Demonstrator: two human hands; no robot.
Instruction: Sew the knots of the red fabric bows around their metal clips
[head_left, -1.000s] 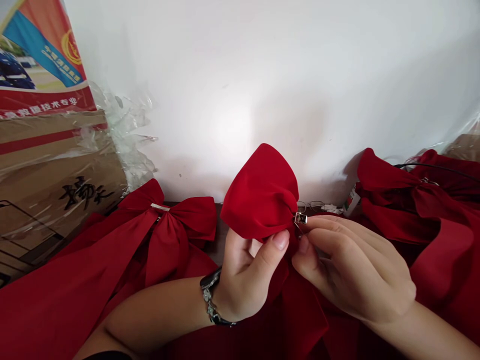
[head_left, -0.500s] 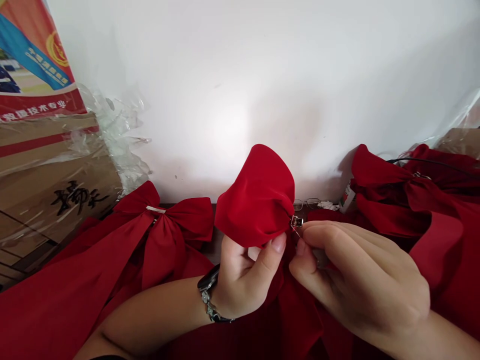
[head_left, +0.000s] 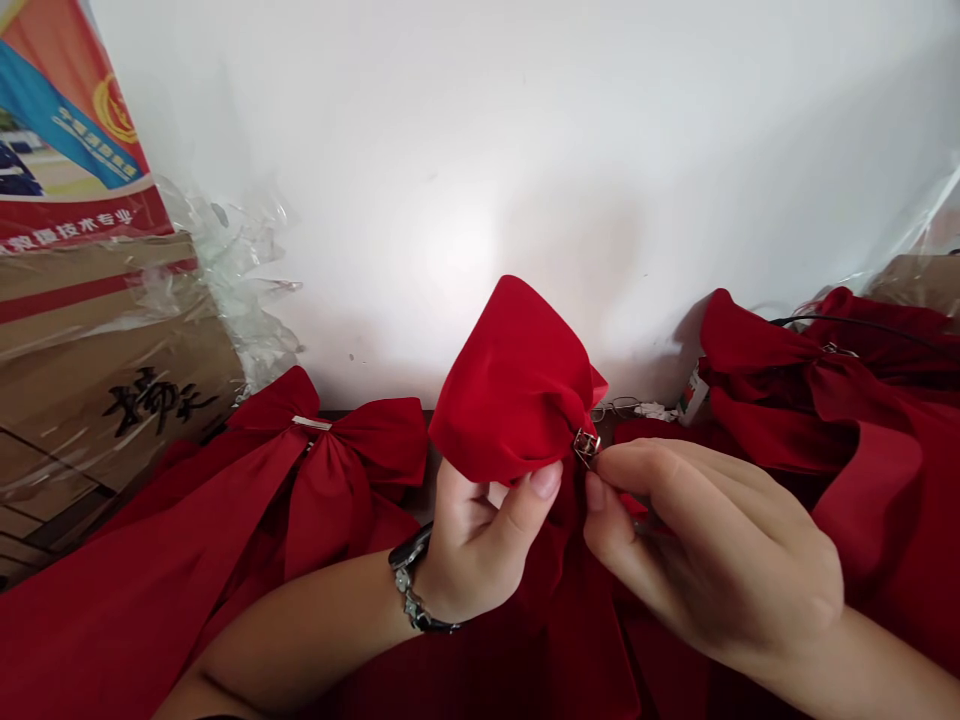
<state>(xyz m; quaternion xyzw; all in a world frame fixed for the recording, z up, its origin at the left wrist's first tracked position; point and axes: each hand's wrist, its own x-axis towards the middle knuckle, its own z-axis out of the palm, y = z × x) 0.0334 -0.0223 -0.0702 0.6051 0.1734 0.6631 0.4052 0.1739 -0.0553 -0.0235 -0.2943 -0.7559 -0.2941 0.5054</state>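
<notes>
A red fabric bow (head_left: 517, 385) is held up in front of me, its near loop facing left and its tails hanging below. My left hand (head_left: 484, 555), with a watch (head_left: 414, 580) on the wrist, pinches the underside of that loop; its other fingers go behind the cloth. At the bow's gathered middle sits a small metal hair clip (head_left: 586, 445). My right hand (head_left: 697, 540) has its thumb and forefinger closed at the clip's lower right end, with the remaining fingers curled under.
To the left lies a finished-looking red bow (head_left: 326, 450) with a metal clip. More red bows (head_left: 795, 380) are heaped at the right, a black cable across them. A taped cardboard box (head_left: 105, 370) stands at the left, against the white wall (head_left: 420, 150). Eyeglasses (head_left: 619, 406) lie behind my hands.
The bow has turned slightly, so a bit of its far loop now shows past the clip. Both hands have shifted slightly left, and the clip is angled differently.
</notes>
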